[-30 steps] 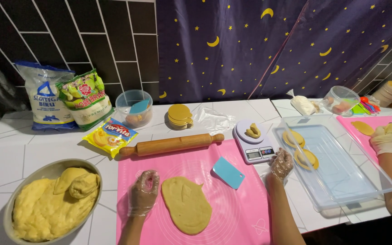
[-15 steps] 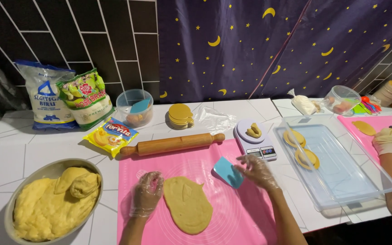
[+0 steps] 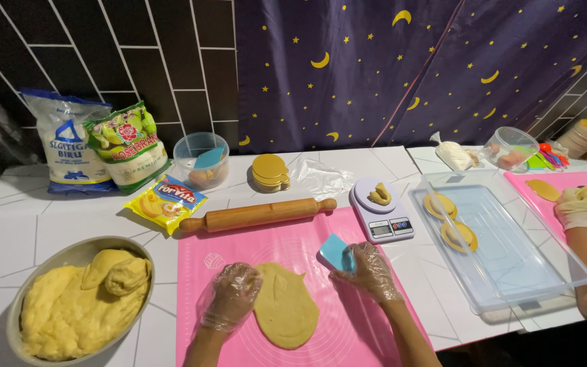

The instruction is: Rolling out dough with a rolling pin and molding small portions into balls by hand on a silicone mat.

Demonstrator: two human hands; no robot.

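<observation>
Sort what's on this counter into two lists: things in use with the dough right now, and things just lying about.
In use:
left hand, pressing the flattened dough
right hand, holding the blue scraper
pink mat under the dough

Lying about:
rolling pin
kitchen scale
bowl of dough
clear tray
flour bags

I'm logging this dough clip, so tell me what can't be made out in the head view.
- Blue scraper: its near end is covered by the right hand.
- Flattened dough: its left edge lies under the left hand.
- Tub contents: too small to tell.
- Co-worker's gloved hand: arm cut off by the right edge.
</observation>
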